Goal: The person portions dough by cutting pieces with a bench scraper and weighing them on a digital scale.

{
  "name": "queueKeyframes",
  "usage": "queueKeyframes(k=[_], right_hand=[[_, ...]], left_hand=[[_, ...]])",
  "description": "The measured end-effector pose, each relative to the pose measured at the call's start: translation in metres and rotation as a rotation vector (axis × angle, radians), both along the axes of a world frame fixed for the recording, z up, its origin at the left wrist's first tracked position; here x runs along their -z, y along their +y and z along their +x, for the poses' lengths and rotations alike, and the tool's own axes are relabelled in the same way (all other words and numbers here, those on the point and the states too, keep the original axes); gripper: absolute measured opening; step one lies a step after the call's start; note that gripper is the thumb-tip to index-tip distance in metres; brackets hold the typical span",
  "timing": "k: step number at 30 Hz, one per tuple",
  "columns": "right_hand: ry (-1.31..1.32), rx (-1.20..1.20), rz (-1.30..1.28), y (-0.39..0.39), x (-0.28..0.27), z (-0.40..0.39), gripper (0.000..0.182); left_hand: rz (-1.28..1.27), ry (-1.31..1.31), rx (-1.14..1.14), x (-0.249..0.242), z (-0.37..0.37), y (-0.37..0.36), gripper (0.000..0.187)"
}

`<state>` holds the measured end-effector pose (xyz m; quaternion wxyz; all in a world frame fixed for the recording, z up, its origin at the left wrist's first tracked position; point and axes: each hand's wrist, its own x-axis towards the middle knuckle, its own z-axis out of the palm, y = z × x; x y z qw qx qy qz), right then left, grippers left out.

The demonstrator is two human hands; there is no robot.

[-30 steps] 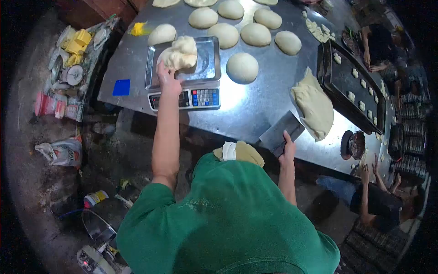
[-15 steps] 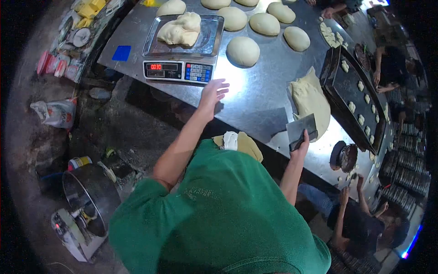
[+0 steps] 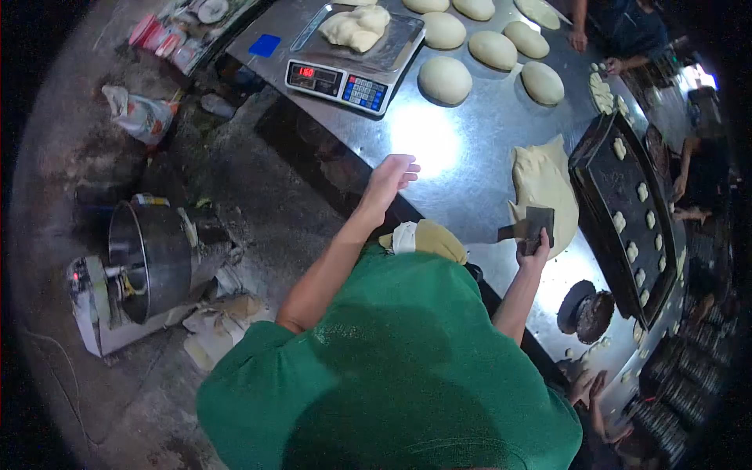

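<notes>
My right hand [image 3: 533, 252] grips a dough scraper [image 3: 540, 221], its blade over the edge of a large slab of dough [image 3: 544, 180] on the metal table. Nothing shows in my left hand [image 3: 392, 178], which hovers at the table's near edge with its fingers loosely bent and partly apart. Beyond it stands a digital scale [image 3: 337, 84] with a red display that appears to read 1.160. On the scale's metal pan [image 3: 403, 39] rests an uneven lump of dough [image 3: 356, 28].
Several rounded dough balls [image 3: 445, 80] lie behind the scale's right side. A dark baking tray [image 3: 603, 196] with small dough pieces sits at the right, near a round brown bowl [image 3: 595, 316]. Other people work along the far and right sides. A mixer bowl [image 3: 160, 254] stands on the floor at left.
My left hand has drawn back from the scale toward me, its fingers closer together. The scraper has moved onto the dough slab's edge. The display changed from 0.030, and the view has shifted.
</notes>
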<state>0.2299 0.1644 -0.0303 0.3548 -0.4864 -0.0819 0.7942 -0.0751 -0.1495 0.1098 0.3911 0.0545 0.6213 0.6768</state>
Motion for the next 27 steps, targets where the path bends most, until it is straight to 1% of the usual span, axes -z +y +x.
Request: queueKeyframes(k=[3,6,9,10,12,13,14,17,18,20,21,23,25,26,27], right_hand=[[-0.156,-0.027,-0.058,0.007,-0.020,-0.003,0.026],[-0.116,-0.006,-0.048,0.010,-0.045,-0.010,0.023],[-0.121,0.086,0.085,0.001,-0.075,-0.022,0.020],[-0.202,0.128,0.137,-0.013,-0.102,-0.037,0.021],[-0.144,0.214,0.253,-0.012,-0.105,-0.051,0.034],[-0.116,0.256,0.314,-0.012,-0.110,-0.060,0.041],[-0.106,0.263,0.344,-0.013,-0.115,-0.068,0.040],[-0.194,0.232,0.316,-0.030,-0.138,-0.113,0.037],[-0.135,0.174,0.268,-0.030,-0.125,-0.119,0.035],[-0.197,0.086,0.287,-0.054,-0.126,-0.150,0.033],[-0.228,0.042,0.297,-0.069,-0.126,-0.168,0.032],[-0.208,-0.035,0.304,-0.089,-0.100,-0.190,0.030],[-0.209,-0.135,0.298,-0.113,-0.093,-0.217,0.036],[-0.215,-0.130,0.297,-0.121,-0.087,-0.231,0.035],[-0.185,-0.149,0.239,-0.129,-0.092,-0.243,0.033]], left_hand=[[-0.001,-0.044,-0.097,0.007,0.009,-0.013,0.037],[0.003,-0.059,-0.114,0.011,0.006,-0.016,0.036],[0.010,-0.047,-0.084,0.012,-0.014,-0.012,0.035],[0.010,-0.039,-0.072,0.010,-0.022,-0.010,0.034],[-0.007,-0.035,-0.043,0.006,-0.044,-0.005,0.034],[0.004,-0.020,-0.027,0.005,-0.058,-0.002,0.035],[0.014,-0.008,-0.011,0.004,-0.071,-0.001,0.035],[0.013,0.027,-0.003,0.001,-0.113,0.002,0.036],[0.012,0.033,-0.015,0.001,-0.129,0.002,0.036],[0.027,0.057,-0.040,0.010,-0.169,0.000,0.036],[0.059,0.099,-0.061,0.005,-0.188,-0.002,0.038],[0.089,0.123,-0.116,0.018,-0.238,-0.002,0.036],[0.132,0.134,-0.188,0.021,-0.290,0.000,0.032],[0.103,0.170,-0.220,0.022,-0.317,0.001,0.029],[0.075,0.244,-0.219,0.025,-0.344,0.002,0.027]])
